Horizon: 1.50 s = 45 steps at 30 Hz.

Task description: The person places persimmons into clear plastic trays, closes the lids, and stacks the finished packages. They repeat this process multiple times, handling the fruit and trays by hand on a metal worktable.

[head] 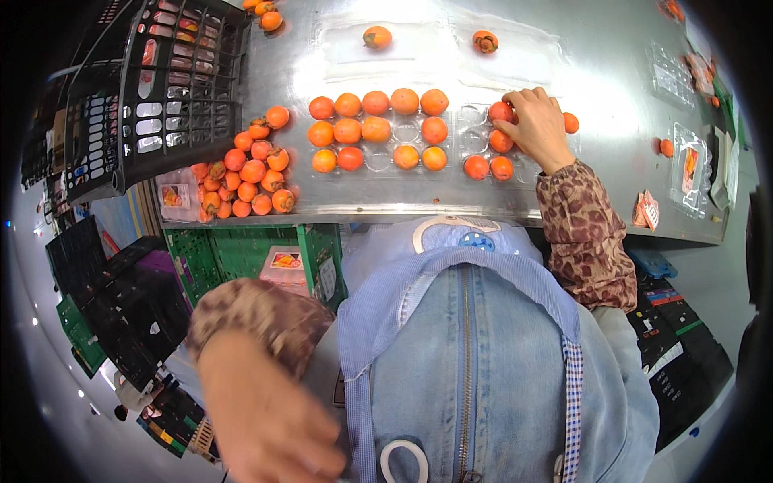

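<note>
My right hand [536,124] is over the right clear plastic fruit tray [473,142], thumb and fingers around an orange persimmon [500,111]. Several more persimmons sit in that tray, some partly hidden by the hand. Left of it lies another clear tray [379,162], with three rows of persimmons [375,129] and two bare cups. Low in the view, my left hand [278,416] is blurred beside my denim jacket, away from the table; whether it holds anything is unclear.
A pile of persimmons [253,171] lies on the metal table [374,202] beside a black crate [181,84] of packed trays. Two single persimmons rest on white sheets [377,37] behind. Below is a green crate [235,253]. An empty-looking clear tray [689,172] is at right.
</note>
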Available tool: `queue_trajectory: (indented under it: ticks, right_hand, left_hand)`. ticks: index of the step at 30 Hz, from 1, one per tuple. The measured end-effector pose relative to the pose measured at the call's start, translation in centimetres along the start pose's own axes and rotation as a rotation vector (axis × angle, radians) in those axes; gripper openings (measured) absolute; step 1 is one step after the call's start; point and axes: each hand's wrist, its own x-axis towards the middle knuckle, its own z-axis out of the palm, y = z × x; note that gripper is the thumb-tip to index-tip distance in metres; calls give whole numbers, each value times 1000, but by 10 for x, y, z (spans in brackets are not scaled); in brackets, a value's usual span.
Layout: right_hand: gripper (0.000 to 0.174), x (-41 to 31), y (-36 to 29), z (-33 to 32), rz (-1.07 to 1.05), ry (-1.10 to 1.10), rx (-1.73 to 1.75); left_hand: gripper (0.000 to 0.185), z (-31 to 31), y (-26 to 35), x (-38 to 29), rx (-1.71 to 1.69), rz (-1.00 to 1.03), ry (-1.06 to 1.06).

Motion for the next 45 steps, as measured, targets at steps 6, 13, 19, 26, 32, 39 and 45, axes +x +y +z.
queue_trajectory:
  ticks: [6,13,19,26,32,39,45]
  right_hand:
    - [30,2,4,-4,7,22,74]
    - [38,-25,-24,-39,43,59,602]
    - [40,-38,-55,-52,-211,104,767]
    - [49,-44,-61,-53,-89,31,1005]
    - [44,-49,-61,-49,90,-170,1194]
    - [41,-50,-72,-43,151,-155,1298]
    - [41,-49,-74,-42,100,-108,1149]
  left_hand:
    - [48,-4,-82,-60,-28,-530,630]
    - [50,-16,-181,-74,-261,-998,1304]
    - [51,-16,-210,-75,-518,-821,1367]
    - [32,-11,-212,-73,-208,-593,1418]
    - [45,-7,-207,-69,198,-540,1456]
    - [48,-5,-206,-66,490,-652,1380]
    - [48,-6,-202,-65,933,-761,1183]
